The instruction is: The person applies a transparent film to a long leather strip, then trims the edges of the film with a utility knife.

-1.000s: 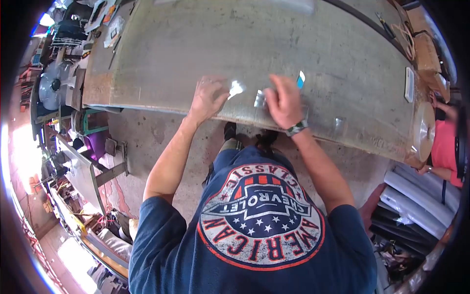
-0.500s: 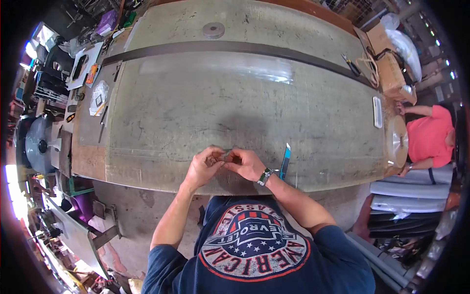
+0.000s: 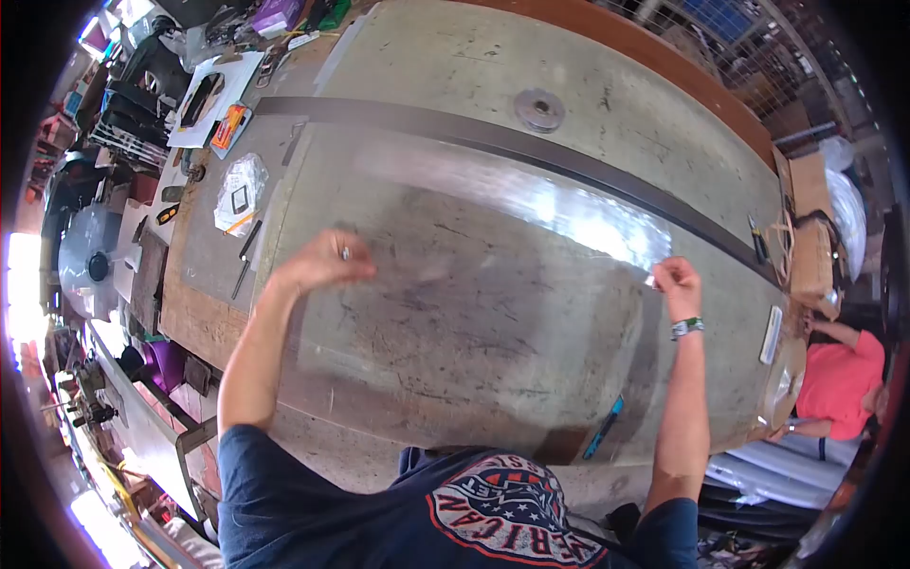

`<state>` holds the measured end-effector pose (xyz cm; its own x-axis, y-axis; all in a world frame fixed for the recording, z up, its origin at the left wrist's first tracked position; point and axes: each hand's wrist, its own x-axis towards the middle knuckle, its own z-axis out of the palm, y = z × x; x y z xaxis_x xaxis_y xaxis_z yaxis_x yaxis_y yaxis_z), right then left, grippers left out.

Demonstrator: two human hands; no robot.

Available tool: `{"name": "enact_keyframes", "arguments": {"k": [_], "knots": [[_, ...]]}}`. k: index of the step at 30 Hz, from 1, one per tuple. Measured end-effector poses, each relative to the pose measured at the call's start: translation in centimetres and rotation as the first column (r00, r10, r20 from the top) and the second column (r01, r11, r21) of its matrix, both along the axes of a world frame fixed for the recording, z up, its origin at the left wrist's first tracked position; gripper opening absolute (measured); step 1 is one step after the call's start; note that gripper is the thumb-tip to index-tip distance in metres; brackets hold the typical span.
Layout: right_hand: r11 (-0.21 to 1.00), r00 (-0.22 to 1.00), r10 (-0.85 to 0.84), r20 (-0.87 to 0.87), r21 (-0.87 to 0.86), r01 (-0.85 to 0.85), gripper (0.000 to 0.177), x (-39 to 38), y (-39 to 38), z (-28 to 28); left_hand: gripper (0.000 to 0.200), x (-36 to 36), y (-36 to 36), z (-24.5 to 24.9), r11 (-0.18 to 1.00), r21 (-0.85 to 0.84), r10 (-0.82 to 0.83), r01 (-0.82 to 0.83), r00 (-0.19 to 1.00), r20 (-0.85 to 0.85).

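Across the far half of the table (image 3: 455, 332) lie one clear strip (image 3: 569, 213) and, just beyond it, one dark bar (image 3: 379, 114); one round disc (image 3: 540, 111) rests farther out. Two hands are over the table. Right hand (image 3: 679, 284): thumb and fingertips closed together at the strip's near right corner; a hold on it cannot be confirmed. Left hand (image 3: 324, 260): fingers bent and blurred, left of the strip; opening and contents cannot be determined. One blue cutter (image 3: 604, 427) lies at the near edge.
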<state>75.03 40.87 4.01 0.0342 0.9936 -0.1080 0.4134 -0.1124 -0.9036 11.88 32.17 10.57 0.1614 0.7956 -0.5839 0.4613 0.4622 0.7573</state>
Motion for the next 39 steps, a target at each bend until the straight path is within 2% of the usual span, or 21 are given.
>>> {"name": "enact_keyframes", "arguments": {"k": [3, 5, 7, 9, 10, 11, 12, 13, 14, 15, 17, 18, 20, 21, 24, 27, 31, 34, 36, 37, 39], "knots": [[0.999, 0.998, -0.038, 0.059, -0.001, 0.038, 0.014, 3.9, 4.9, -1.1, 0.016, -2.9, 7.1, 0.0, 0.976, 0.216, -0.001, 0.02, 0.996, -0.089], [0.999, 0.995, -0.044, 0.093, 0.015, 0.043, 0.014, 4.7, 7.2, -1.7, 0.017, -3.6, 10.9, 0.0, 0.961, 0.275, 0.051, 0.016, 0.971, -0.232], [0.999, 0.994, -0.042, 0.105, 0.007, 0.041, 0.015, 4.2, 8.7, -2.8, 0.017, -5.4, 13.6, -3.0, 0.905, 0.423, 0.156, -0.051, 0.963, -0.217], [0.998, 0.992, -0.061, 0.112, -0.021, 0.063, 0.016, 4.4, 9.5, -3.7, 0.017, -7.0, 14.6, -6.3, 0.866, 0.499, 0.199, -0.024, 0.933, -0.301], [1.0, 0.997, 0.027, 0.07, -0.008, -0.027, 0.016, 4.9, 9.9, -4.8, 0.018, -7.4, 15.3, -7.8, 0.864, 0.503, 0.189, 0.038, 0.9, -0.392], [0.998, 0.988, 0.036, 0.153, 0.051, -0.044, 0.015, 4.0, 9.9, -4.9, 0.019, -5.3, 14.9, -6.0, 0.848, 0.528, 0.236, 0.041, 0.863, -0.446], [0.999, 0.993, -0.032, 0.117, 0.001, 0.032, 0.015, 3.7, 9.7, -5.4, 0.022, -5.8, 14.9, -8.0, 0.786, 0.612, 0.291, 0.087, 0.822, -0.49], [0.998, 0.907, -0.062, 0.416, 0.016, 0.061, 0.019, 1.5, 9.0, -2.6, 0.021, -5.2, 14.6, -8.3, 0.796, 0.605, 0.337, -0.02, 0.845, -0.415], [0.991, 0.865, -0.13, 0.485, 0.041, 0.127, 0.028, 2.0, 8.8, -3.7, 0.025, -5.5, 14.4, -9.9, 0.741, 0.659, 0.395, -0.124, 0.875, -0.28], [0.99, 0.939, -0.135, 0.317, 0.077, 0.116, 0.033, 4.4, 8.9, -6.8, 0.029, -4.7, 14.0, -10.3, 0.706, 0.676, 0.447, -0.21, 0.873, -0.196], [0.965, 0.85, -0.236, 0.47, 0.01, 0.263, 0.036, 2.9, 8.0, -4.3, 0.038, -4.1, 13.1, -12.1, 0.56, 0.813, 0.589, -0.157, 0.766, -0.257], [0.947, 0.818, -0.309, 0.486, 0.082, 0.309, 0.035, 3.4, 7.7, -4.5, 0.04, -3.6, 12.7, -12.0, 0.513, 0.842, 0.669, -0.169, 0.693, -0.268], [0.901, 0.755, -0.434, 0.491, 0.221, 0.374, 0.033, 4.1, 6.7, -5.6, 0.041, -2.6, 11.7, -11.7, 0.57, 0.808, 0.683, -0.153, 0.634, -0.362], [0.902, 0.769, -0.431, 0.472, 0.199, 0.383, 0.031, 4.4, 6.2, -6.0, 0.042, -2.3, 11.4, -11.5, 0.597, 0.788, 0.691, -0.148, 0.594, -0.412], [0.91, 0.827, -0.412, 0.382, 0.121, 0.397, 0.025, 4.0, 4.3, -6.0, 0.038, -2.2, 11.4, -12.2, 0.539, 0.82, 0.705, -0.192, 0.635, -0.315], [0.941, 0.839, -0.338, 0.426, 0.188, 0.283, 0.024, 3.6, 3.5, -6.7, 0.037, -2.6, 11.3, -12.8, 0.516, 0.826, 0.705, -0.225, 0.659, -0.261], [0.923, 0.892, -0.384, 0.238, 0.067, 0.38, 0.028, 3.6, 2.8, -6.1, 0.033, -3.6, 11.2, -13.5, 0.488, 0.833, 0.675, -0.26, 0.718, -0.171], [0.889, 0.855, -0.452, 0.254, 0.2, 0.411, 0.029, 4.2, 0.5, -4.4, 0.032, -4.3, 11.3, -13.5, 0.509, 0.779, 0.706, -0.366, 0.695, -0.135], [0.881, 0.839, -0.448, 0.31, 0.315, 0.354, 0.03, 5.3, -1.6, -2.9, 0.033, -6.4, 12.3, -14.7, 0.373, 0.844, 0.698, -0.384, 0.716, 0.017], [0.881, 0.817, -0.45, 0.362, 0.332, 0.338, 0.03, 6.0, -5.0, -1.8, 0.035, -6.3, 11.3, -15.4, 0.349, 0.85, 0.671, -0.394, 0.739, 0.067], [0.908, 0.812, -0.418, 0.407, 0.209, 0.363, 0.03, 4.7, -12.8, 2.7, 0.037, -4.4, 7.6, -13.5, 0.427, 0.854, 0.647, -0.297, 0.76, -0.06]]}}
